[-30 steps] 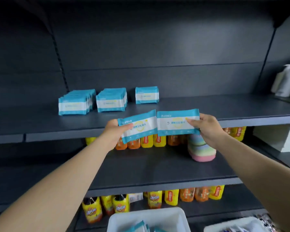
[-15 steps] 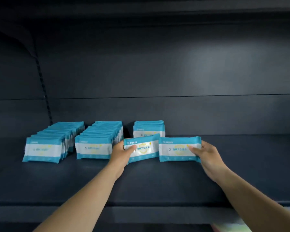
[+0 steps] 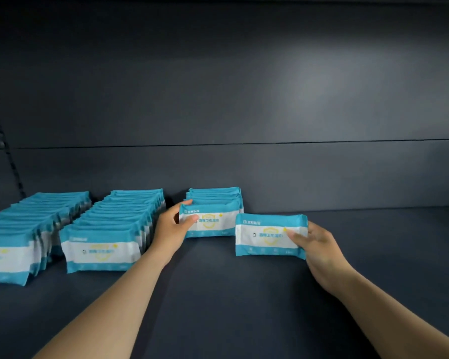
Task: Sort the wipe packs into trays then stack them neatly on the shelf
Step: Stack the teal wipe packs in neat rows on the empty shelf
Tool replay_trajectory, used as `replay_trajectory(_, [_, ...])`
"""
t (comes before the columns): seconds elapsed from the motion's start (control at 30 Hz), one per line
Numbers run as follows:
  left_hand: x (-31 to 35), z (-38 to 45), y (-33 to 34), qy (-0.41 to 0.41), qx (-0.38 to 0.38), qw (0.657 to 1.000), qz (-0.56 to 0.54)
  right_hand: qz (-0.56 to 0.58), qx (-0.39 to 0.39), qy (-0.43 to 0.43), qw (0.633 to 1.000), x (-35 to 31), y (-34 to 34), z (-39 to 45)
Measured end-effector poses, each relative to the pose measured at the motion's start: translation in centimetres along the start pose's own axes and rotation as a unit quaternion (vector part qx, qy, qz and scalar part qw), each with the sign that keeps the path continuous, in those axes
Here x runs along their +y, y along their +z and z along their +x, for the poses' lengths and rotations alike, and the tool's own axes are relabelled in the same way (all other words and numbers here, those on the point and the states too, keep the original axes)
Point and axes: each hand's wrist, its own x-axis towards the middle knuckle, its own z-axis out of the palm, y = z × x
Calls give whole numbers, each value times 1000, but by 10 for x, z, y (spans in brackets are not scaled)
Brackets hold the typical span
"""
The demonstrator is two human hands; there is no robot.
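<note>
**Wipe packs lined up on the dark shelf, one in each hand**

Wipe packs stand on edge on the dark grey shelf (image 3: 244, 294) in three rows running front to back. Left row (image 3: 24, 237) is long and partly cut off by the frame edge; middle row (image 3: 114, 229) is about as long, just beside it w/ a narrow gap between. Third row (image 3: 218, 196) is short, only a few packs, set against the back panel (image 3: 244, 99).

Left hand (image 3: 173, 229) grips a pack (image 3: 213, 224) by its left end — thumb across the front, fingers curled over the top edge. That pack stands upright at the front of the short row, touching the pack behind it.

Right hand (image 3: 319, 244) pinches a second pack (image 3: 268, 235) at its right end, thumb on the front, fingers behind. It sits to the right of the short row and nearer the camera, upright, apart from the other packs; whether its lower edge touches the shelf I can't tell.

Labels: every pack is teal at top and bottom w/ a white band across the middle, a yellow shield-like mark and blue Chinese characters on the band, small white logo text at top left. Characters too blurred to read w/ confidence.
</note>
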Motion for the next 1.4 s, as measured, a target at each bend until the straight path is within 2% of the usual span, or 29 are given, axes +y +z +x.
replay_trajectory(0.4, [-5, 11, 9, 34, 50, 997, 51, 17, -3, 12, 1000, 3, -1, 7])
replay_trajectory(0.53, [0, -1, 4, 23, 63, 996, 56, 1, 32, 7, 999, 3, 2, 7])
replay_trajectory(0.77, [7, -23, -5, -19, 14, 1000, 2, -112, 48, -62, 991, 6, 53, 3])
replay_trajectory(0.93, [0, -20, -6, -29, -37, 998, 43, -195, 32, -98, 975, 10, 90, 15])
replay_trajectory(1.13, [-2, -13, 2, -6, -89, 990, 107, -270, 36, -127, 954, 13, 100, 26])
replay_trajectory(1.27, [1, -13, 7, 5, -91, 985, 148, -297, -12, -128, 946, 15, 99, 29])
replay_trajectory(1.4, [0, -12, 7, 2, -78, 983, 164, -352, -21, -140, 925, 17, 99, 35])
